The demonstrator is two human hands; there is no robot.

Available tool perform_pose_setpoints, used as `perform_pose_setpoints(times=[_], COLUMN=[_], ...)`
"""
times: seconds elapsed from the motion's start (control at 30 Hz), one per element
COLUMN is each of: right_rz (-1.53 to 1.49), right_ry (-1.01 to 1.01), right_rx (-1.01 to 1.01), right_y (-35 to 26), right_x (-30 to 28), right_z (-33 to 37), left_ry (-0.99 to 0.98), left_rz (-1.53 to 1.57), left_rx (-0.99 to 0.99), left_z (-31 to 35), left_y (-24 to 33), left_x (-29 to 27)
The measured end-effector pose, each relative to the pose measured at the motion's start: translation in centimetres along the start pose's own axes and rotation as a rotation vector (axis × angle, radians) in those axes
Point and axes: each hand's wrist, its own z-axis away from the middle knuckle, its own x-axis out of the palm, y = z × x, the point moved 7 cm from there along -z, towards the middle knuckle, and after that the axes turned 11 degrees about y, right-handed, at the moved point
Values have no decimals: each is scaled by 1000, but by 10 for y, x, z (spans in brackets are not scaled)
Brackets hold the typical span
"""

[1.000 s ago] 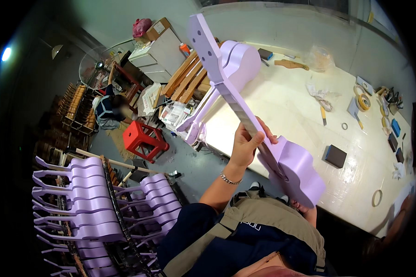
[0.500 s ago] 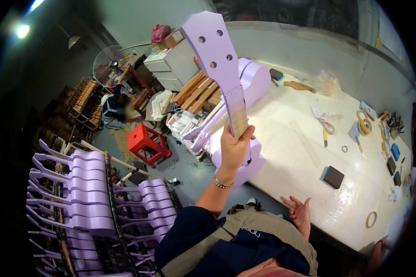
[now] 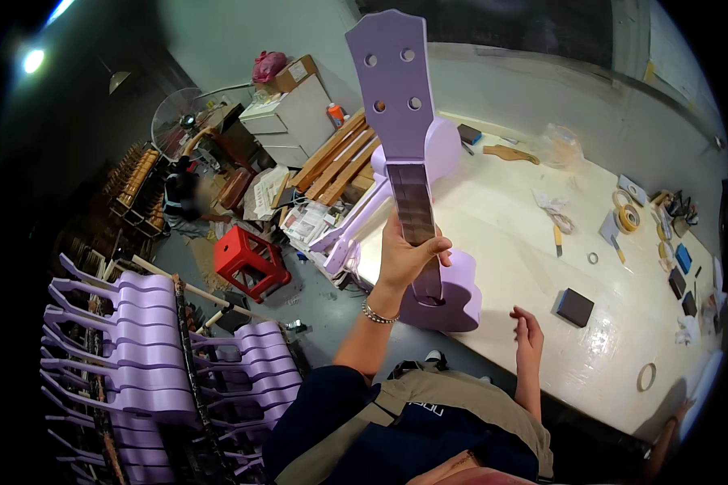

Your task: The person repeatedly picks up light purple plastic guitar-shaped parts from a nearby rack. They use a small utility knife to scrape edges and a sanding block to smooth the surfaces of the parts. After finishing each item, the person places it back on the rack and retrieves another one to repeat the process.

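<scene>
A lilac ukulele (image 3: 408,145) is held by its neck above the near left edge of a pale, glossy tabletop (image 3: 493,218), with the headstock directed toward the wall beyond the tabletop's far side. The neck is gripped by the left hand (image 3: 411,255), the fingers being wrapped around it; a beaded metal bracelet (image 3: 380,314) is worn on the wrist. The right hand (image 3: 528,331) is positioned over the tabletop's near edge, its fingers released and loosely bent. The headstock is pierced by four round holes, and the waisted body is finished in smooth, even lilac. The dark fingerboard is faintly banded; whether bare wood or a covering is shown cannot be told with certainty.

Further lilac instruments (image 3: 443,149) are placed at the tabletop's far left corner, partly hidden by the headstock. A dark rectangular block (image 3: 575,308) is set on the tabletop's near right part, rolls of tape (image 3: 629,217) toward its right side, and a curved brown wooden piece (image 3: 511,153) near its far edge. Beyond its left edge are seen planed wooden slats (image 3: 332,162), a red plastic stool (image 3: 251,263) and racked lilac bodies (image 3: 150,347). Dense print is carried by newspaper sheets (image 3: 306,222) beside that edge; white lettering is borne by the dark shirt (image 3: 332,420) before the tabletop.
</scene>
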Motion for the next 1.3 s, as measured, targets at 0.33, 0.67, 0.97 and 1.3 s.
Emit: perform_pose_setpoints(times=[0.33, 0.67, 0.97, 1.3], right_rz=[506, 544, 490, 516], right_ry=[-120, 23, -7, -6], right_rx=[-777, -647, -641, -653], right_y=[-180, -162, -171, -172], right_x=[104, 118, 126, 133], right_z=[-36, -48, -37, -41], left_ry=[-297, -22, -216, -149], left_rz=[-277, -478, -584, -822], left_rx=[229, 632, 449, 640], left_z=[-9, -40, -61, -56], left_y=[-30, 59, 94, 96], left_x=[64, 49, 47, 44])
